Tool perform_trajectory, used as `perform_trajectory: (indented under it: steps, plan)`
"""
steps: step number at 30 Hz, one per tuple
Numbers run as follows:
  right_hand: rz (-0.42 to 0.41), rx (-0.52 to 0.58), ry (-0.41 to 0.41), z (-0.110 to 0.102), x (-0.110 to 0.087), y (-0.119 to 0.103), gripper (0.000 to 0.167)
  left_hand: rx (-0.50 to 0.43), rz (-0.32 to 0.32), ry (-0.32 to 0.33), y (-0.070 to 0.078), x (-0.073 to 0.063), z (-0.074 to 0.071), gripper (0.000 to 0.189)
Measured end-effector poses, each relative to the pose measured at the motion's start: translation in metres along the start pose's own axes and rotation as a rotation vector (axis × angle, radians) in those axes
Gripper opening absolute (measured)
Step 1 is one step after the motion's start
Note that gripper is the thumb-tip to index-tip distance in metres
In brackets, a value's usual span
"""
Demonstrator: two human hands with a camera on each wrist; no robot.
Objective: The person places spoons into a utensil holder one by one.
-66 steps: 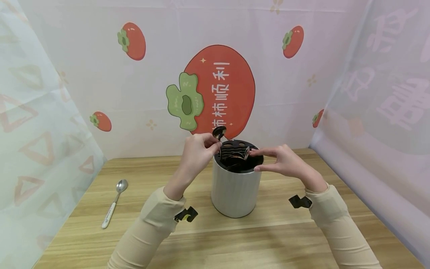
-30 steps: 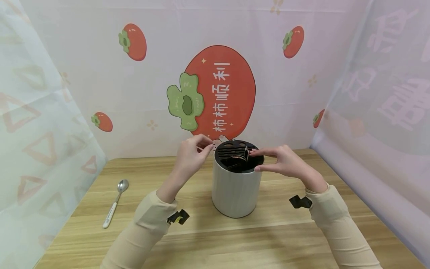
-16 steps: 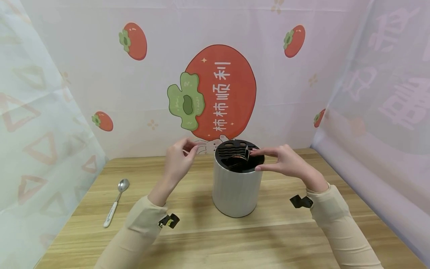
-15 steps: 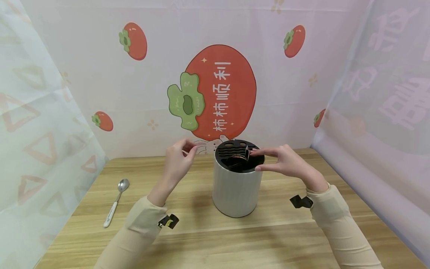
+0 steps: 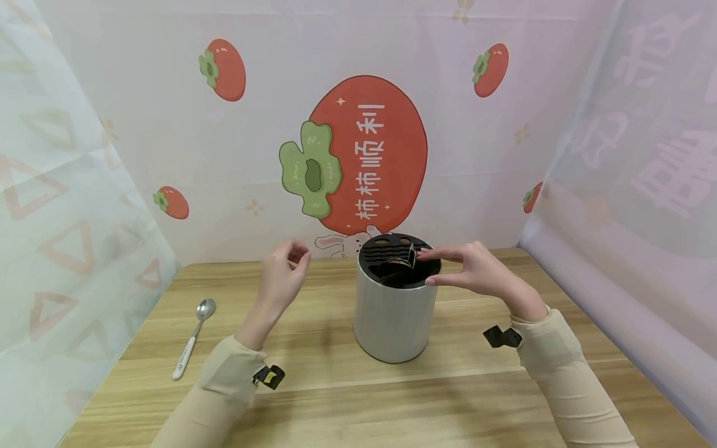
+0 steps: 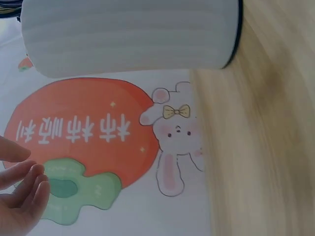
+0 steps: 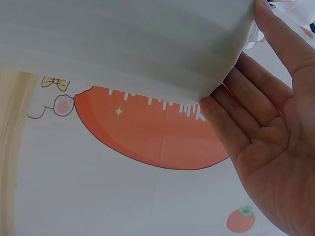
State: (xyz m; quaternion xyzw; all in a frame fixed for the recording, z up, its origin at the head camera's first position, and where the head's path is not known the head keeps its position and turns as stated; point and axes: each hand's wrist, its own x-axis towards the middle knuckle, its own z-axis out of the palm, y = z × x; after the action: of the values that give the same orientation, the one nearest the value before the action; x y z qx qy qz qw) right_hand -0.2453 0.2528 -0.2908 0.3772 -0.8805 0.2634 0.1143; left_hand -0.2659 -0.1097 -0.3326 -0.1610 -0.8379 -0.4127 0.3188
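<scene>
A white cylindrical utensil holder with a black slotted top stands upright on the table. Dark shiny cutlery pokes out of its front opening; how many pieces there are cannot be told. My right hand touches the holder's right rim, thumb at the front and long fingers at the back. In the right wrist view those fingers lie nearly straight along the holder's edge. My left hand hovers left of the holder with loosely bent fingers and holds nothing. In the left wrist view its fingertips are bare.
A metal spoon with a white handle lies on the wooden table at the left. Behind rises a white backdrop printed with red persimmons. Pale cloth walls hang at both sides.
Earlier my left hand pinched a dark spoon over the holder's left side. It has let go and drawn back to the left; the spoon is out of the hand. My right hand stays put.
</scene>
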Motion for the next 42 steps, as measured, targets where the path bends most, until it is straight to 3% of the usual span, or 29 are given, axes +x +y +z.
perform_trajectory:
  steps: [13,23,42]
  plan:
    - [0.009,0.013,-0.001,0.0,0.0,0.0,0.039,0.111,-0.039,0.003,-0.039,-0.016,-0.011,0.006]
    - [0.023,0.025,-0.011,-0.001,0.0,0.0,0.039,0.188,-0.078,0.029,-0.068,-0.024,-0.028,0.007]
    - [0.014,0.005,-0.008,-0.001,0.0,0.0,0.04,0.322,-0.144,0.011,-0.114,-0.042,-0.06,0.012]
